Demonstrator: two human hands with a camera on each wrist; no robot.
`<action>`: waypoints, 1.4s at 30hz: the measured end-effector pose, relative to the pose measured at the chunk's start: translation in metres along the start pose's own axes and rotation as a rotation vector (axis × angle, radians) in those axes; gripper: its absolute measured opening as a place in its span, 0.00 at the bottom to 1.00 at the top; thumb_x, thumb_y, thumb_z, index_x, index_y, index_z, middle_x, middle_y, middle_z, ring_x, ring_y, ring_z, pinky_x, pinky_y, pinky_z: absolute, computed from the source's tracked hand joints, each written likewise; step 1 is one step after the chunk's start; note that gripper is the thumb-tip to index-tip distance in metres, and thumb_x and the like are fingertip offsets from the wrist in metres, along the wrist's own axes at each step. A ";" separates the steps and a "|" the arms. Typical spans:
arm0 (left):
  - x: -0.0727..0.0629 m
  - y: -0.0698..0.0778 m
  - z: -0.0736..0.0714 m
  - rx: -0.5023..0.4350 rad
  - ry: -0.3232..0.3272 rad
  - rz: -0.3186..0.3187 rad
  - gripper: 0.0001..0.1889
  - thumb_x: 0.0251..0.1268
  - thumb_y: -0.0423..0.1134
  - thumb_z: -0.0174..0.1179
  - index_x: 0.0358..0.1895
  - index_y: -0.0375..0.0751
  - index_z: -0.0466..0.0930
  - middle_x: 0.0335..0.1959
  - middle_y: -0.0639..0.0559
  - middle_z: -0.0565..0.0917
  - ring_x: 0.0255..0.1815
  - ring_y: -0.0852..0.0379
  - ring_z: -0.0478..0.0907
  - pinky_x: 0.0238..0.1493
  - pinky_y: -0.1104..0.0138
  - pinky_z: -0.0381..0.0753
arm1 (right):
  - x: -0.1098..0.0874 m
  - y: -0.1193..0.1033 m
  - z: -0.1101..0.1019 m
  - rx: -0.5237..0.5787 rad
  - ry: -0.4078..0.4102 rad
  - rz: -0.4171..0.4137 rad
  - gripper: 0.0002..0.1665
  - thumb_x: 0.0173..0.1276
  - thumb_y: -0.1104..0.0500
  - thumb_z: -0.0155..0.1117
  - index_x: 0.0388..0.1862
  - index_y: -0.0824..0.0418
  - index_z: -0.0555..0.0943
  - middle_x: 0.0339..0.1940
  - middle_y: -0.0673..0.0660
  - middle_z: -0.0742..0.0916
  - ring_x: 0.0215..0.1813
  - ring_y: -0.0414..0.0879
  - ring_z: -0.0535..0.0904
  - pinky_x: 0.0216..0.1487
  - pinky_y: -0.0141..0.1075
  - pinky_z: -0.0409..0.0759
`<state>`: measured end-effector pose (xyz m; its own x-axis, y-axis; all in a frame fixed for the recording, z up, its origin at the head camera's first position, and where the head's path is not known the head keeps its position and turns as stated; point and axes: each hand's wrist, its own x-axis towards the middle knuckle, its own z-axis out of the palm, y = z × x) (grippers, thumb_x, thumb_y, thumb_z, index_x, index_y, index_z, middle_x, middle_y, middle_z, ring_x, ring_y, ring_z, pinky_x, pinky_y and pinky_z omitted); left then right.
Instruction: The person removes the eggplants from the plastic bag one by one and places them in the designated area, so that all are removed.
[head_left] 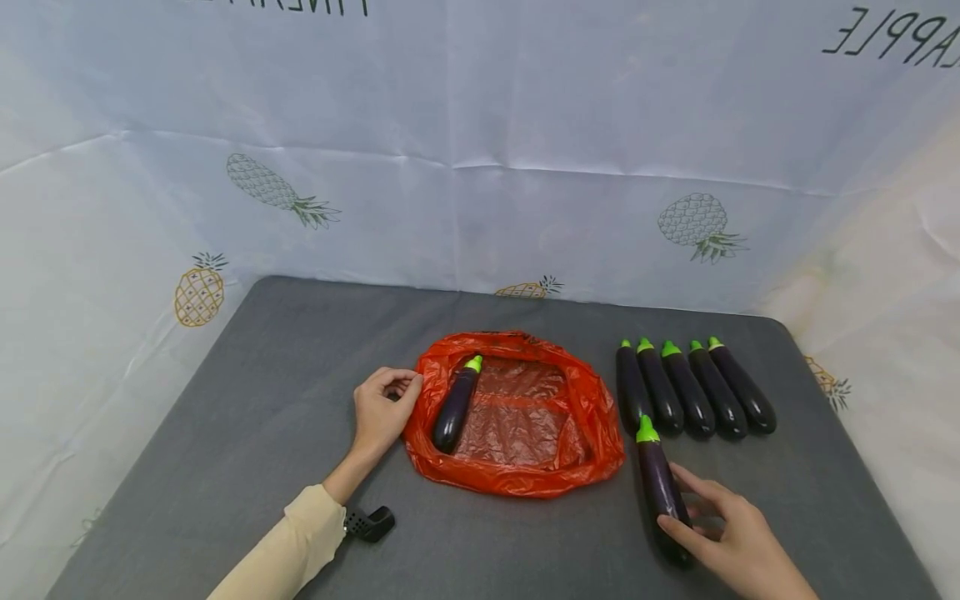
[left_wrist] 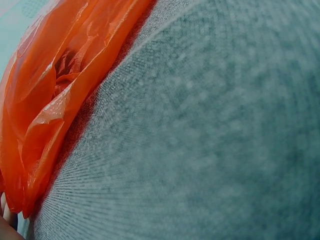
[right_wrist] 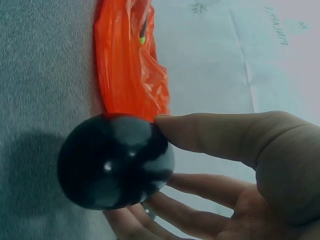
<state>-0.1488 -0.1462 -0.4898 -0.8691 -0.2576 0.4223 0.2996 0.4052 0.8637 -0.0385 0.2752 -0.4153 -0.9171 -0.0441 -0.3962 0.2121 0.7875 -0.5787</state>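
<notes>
A red plastic bag point(head_left: 517, 482) lies spread with its mouth facing up, and one eggplant point(head_left: 454, 408) rests inside at its left. My left hand point(head_left: 386, 408) pinches the bag's left rim between thumb and fingers; in the left wrist view the bag point(left_wrist: 65, 95) fills the upper left and only a sliver of that hand shows. My right hand point(head_left: 723, 525) holds another eggplant point(head_left: 662, 492) near its lower end, the green cap pointing away from me. In the right wrist view, the dark rounded end of this eggplant point(right_wrist: 115, 165) sits between thumb and fingers.
Several eggplants point(head_left: 693, 392) lie side by side right of the bag, caps toward the back. The grey tabletop point(head_left: 322, 333) meets a white pineapple-print sheet point(head_left: 487, 225) at the back and sides. A black band point(head_left: 369, 523) is at my left wrist.
</notes>
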 end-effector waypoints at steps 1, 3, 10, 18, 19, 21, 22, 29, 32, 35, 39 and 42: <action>0.000 0.005 0.000 -0.001 0.001 -0.002 0.03 0.60 0.27 0.69 0.32 0.29 0.88 0.26 0.40 0.85 0.25 0.67 0.76 0.31 0.84 0.73 | 0.000 0.002 -0.001 0.000 -0.011 0.009 0.49 0.67 0.46 0.73 0.80 0.63 0.64 0.72 0.75 0.75 0.52 0.54 0.85 0.46 0.47 0.88; -0.001 0.015 -0.002 0.002 0.000 0.005 0.03 0.61 0.26 0.68 0.32 0.27 0.87 0.26 0.38 0.84 0.25 0.67 0.76 0.31 0.83 0.74 | -0.001 0.007 -0.002 0.004 -0.025 0.017 0.49 0.67 0.46 0.72 0.80 0.63 0.63 0.73 0.76 0.73 0.53 0.57 0.86 0.47 0.49 0.88; -0.001 0.026 -0.005 0.014 0.003 0.004 0.03 0.61 0.25 0.68 0.31 0.26 0.87 0.25 0.37 0.84 0.24 0.63 0.77 0.30 0.84 0.73 | -0.002 0.019 -0.004 -0.011 -0.051 -0.006 0.48 0.68 0.48 0.72 0.79 0.67 0.64 0.72 0.79 0.71 0.54 0.62 0.87 0.45 0.47 0.89; 0.000 0.026 -0.005 0.007 0.003 -0.002 0.03 0.60 0.25 0.68 0.31 0.26 0.87 0.25 0.37 0.84 0.25 0.64 0.76 0.30 0.84 0.73 | -0.001 0.021 -0.008 -0.100 -0.068 0.036 0.50 0.67 0.48 0.73 0.77 0.72 0.63 0.70 0.81 0.73 0.48 0.60 0.88 0.44 0.49 0.88; 0.000 0.026 -0.005 0.003 0.003 -0.003 0.03 0.60 0.24 0.68 0.31 0.26 0.87 0.25 0.36 0.84 0.25 0.65 0.76 0.30 0.84 0.73 | -0.001 0.021 -0.008 -0.099 -0.072 0.036 0.49 0.68 0.49 0.72 0.77 0.72 0.63 0.70 0.81 0.73 0.48 0.60 0.88 0.44 0.49 0.88; 0.000 0.025 -0.005 -0.003 0.002 -0.005 0.04 0.61 0.25 0.68 0.31 0.25 0.87 0.26 0.36 0.84 0.25 0.65 0.76 0.30 0.84 0.73 | 0.001 0.022 -0.009 -0.098 -0.084 0.028 0.49 0.68 0.49 0.72 0.77 0.73 0.63 0.70 0.81 0.72 0.49 0.62 0.88 0.46 0.49 0.88; -0.001 0.025 -0.005 -0.006 0.002 -0.005 0.03 0.61 0.25 0.68 0.31 0.26 0.87 0.26 0.36 0.84 0.25 0.65 0.76 0.31 0.84 0.73 | 0.002 0.022 -0.009 -0.101 -0.085 0.029 0.49 0.68 0.49 0.72 0.76 0.74 0.63 0.70 0.81 0.73 0.49 0.62 0.88 0.46 0.49 0.88; -0.001 0.025 -0.005 0.013 0.001 -0.005 0.05 0.61 0.26 0.69 0.31 0.25 0.87 0.26 0.37 0.84 0.25 0.64 0.76 0.31 0.84 0.73 | 0.010 0.025 -0.006 -0.113 -0.097 0.054 0.50 0.65 0.47 0.74 0.75 0.74 0.66 0.68 0.80 0.76 0.47 0.58 0.89 0.45 0.49 0.88; -0.001 0.025 -0.005 0.013 0.002 -0.011 0.04 0.61 0.26 0.68 0.31 0.26 0.87 0.26 0.37 0.84 0.25 0.64 0.76 0.31 0.84 0.73 | 0.012 0.026 -0.006 -0.107 -0.099 0.070 0.50 0.65 0.46 0.74 0.75 0.73 0.66 0.68 0.79 0.76 0.47 0.56 0.89 0.44 0.48 0.88; -0.001 0.025 -0.005 0.005 0.001 -0.016 0.03 0.60 0.25 0.68 0.32 0.26 0.87 0.26 0.38 0.85 0.25 0.65 0.76 0.31 0.84 0.74 | 0.013 0.027 -0.006 -0.110 -0.096 0.061 0.50 0.66 0.46 0.73 0.76 0.73 0.65 0.68 0.79 0.76 0.48 0.55 0.89 0.45 0.48 0.88; -0.001 0.025 -0.005 0.002 -0.002 -0.016 0.03 0.60 0.25 0.68 0.32 0.26 0.87 0.26 0.37 0.85 0.25 0.65 0.76 0.31 0.84 0.74 | 0.013 0.027 -0.006 -0.139 -0.068 0.030 0.48 0.67 0.46 0.72 0.76 0.72 0.66 0.68 0.79 0.76 0.51 0.57 0.87 0.46 0.49 0.87; 0.000 0.026 -0.005 0.007 -0.002 -0.009 0.03 0.60 0.25 0.68 0.32 0.25 0.87 0.26 0.36 0.84 0.25 0.65 0.76 0.31 0.84 0.73 | 0.013 0.027 -0.006 -0.156 -0.045 0.004 0.47 0.68 0.46 0.71 0.75 0.71 0.67 0.69 0.79 0.76 0.54 0.61 0.86 0.48 0.51 0.87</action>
<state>-0.1389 -0.1397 -0.4660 -0.8728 -0.2593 0.4134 0.2886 0.4089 0.8657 -0.0462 0.2998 -0.4321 -0.8997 -0.0655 -0.4316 0.1575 0.8734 -0.4608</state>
